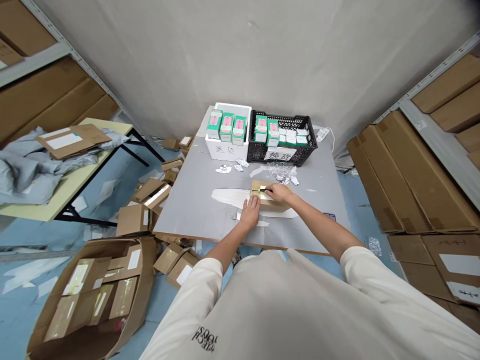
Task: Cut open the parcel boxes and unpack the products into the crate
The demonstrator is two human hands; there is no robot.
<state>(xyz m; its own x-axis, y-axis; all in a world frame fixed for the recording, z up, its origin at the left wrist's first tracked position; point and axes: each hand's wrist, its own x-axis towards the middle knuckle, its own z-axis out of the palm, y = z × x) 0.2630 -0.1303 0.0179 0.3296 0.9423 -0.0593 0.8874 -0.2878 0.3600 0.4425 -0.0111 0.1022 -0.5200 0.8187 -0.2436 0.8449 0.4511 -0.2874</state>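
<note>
A small brown cardboard box (278,206) with yellowish tape and a white label lies on the grey table in front of me. My left hand (250,211) rests on the box's left end, fingers stretched out and holding nothing. In my right hand (278,192) is a slim dark utility knife (262,190), its tip at the taped left end of the box. My right fingers are closed around the handle and hide most of it.
Behind the box stand a white bin (227,150) and a black crate (304,159), both with green-and-pink boxes. Crumpled paper (243,163) and a phone (330,217) lie on the table. An open carton (144,280) of parcels stands on the floor at left; stacked cartons (397,170) are at right.
</note>
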